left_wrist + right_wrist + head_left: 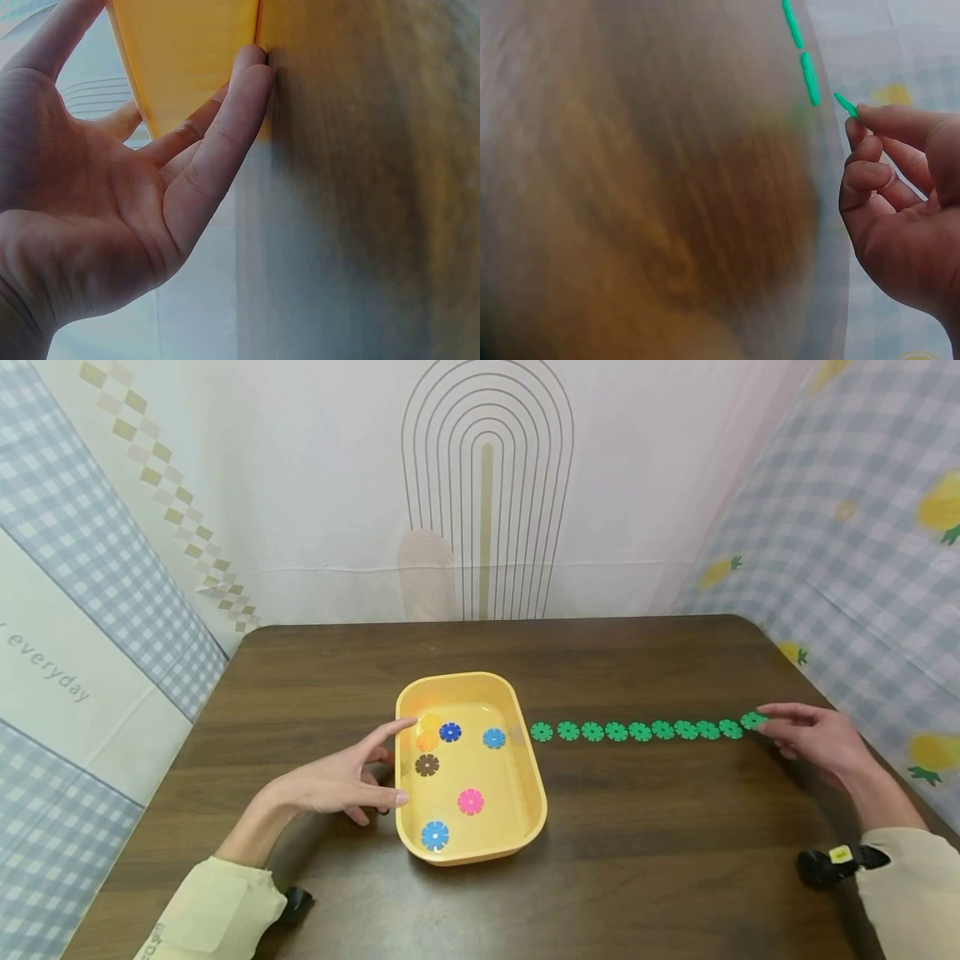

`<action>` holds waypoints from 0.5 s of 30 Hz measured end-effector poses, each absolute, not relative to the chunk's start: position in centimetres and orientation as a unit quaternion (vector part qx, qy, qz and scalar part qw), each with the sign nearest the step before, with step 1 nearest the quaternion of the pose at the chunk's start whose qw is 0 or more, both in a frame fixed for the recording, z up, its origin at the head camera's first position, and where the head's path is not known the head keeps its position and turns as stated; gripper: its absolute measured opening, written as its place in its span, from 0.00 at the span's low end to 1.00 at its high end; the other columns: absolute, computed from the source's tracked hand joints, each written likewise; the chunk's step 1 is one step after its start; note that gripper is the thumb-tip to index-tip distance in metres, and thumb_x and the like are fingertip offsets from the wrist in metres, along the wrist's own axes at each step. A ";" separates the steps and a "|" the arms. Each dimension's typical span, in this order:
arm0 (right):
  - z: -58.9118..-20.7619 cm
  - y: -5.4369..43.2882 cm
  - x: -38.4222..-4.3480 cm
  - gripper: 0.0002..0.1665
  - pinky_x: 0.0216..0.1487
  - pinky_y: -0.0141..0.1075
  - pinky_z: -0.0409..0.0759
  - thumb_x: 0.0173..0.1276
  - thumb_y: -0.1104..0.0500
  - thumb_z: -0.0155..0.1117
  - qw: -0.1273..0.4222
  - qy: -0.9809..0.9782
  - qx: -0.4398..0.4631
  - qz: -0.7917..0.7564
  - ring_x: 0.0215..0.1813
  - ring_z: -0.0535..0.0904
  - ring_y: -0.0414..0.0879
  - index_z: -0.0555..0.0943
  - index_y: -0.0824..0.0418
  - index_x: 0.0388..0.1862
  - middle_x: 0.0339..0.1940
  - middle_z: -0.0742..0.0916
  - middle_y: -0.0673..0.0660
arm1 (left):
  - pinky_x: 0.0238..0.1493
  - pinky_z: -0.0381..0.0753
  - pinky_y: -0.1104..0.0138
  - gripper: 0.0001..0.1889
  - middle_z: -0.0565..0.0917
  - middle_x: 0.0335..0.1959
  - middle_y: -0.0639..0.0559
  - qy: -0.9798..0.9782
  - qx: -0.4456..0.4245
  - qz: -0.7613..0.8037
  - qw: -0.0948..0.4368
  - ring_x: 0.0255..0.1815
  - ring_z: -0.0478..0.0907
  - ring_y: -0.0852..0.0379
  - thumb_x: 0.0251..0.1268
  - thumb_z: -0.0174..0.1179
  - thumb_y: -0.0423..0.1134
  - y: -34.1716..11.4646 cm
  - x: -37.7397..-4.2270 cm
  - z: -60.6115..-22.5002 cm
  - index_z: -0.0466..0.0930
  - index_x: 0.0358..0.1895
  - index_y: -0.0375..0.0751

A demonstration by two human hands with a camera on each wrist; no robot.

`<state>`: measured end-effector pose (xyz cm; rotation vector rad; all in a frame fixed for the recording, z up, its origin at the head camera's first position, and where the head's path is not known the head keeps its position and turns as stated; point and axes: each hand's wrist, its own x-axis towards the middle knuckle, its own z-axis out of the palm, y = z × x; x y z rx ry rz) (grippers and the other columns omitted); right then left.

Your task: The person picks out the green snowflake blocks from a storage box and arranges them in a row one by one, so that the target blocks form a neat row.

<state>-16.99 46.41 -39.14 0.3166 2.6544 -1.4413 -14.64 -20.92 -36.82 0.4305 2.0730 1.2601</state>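
Observation:
On the table's right side, my right hand [821, 739] pinches a green snowflake disc [845, 105] between thumb and fingertips. The disc is tilted above the tabletop, close to the right end of a row of green snowflake discs [640, 732]. At the left side of a yellow tray [531, 768], my left hand [337, 781] holds the rim. Its thumb and index finger reach onto the rim, and the other fingers [225, 142] lie against the outer wall. Inside the tray are a pink disc [471, 802], a brown disc [427, 765] and several blue and orange ones.
The brown wooden table [337, 652] ends at a white patterned cloth [322, 485] behind. Checked cloth [840, 585] hangs along the right edge, near my right hand. The green row begins just beside the tray's right wall and runs rightward.

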 end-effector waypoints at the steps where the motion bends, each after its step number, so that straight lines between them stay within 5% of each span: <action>1: -39.2 46.5 -17.0 0.08 0.36 0.33 0.84 0.77 0.51 0.69 0.051 0.873 0.105 -0.473 0.36 0.80 0.35 0.87 0.34 0.48 0.35 0.85 0.33 | 0.42 0.90 0.51 0.54 0.58 0.77 0.30 0.793 0.165 0.483 0.333 0.42 0.85 0.46 0.69 0.72 0.49 -20.9 -14.6 -36.8 0.40 0.85 0.69; 15: -39.6 47.0 -16.7 0.13 0.34 0.34 0.83 0.76 0.53 0.69 0.051 0.885 0.128 -0.446 0.33 0.78 0.35 0.85 0.28 0.39 0.32 0.84 0.32 | 0.43 0.90 0.51 0.55 0.58 0.76 0.30 0.792 0.165 0.484 0.335 0.41 0.85 0.46 0.68 0.73 0.49 -20.9 -14.8 -36.8 0.39 0.86 0.69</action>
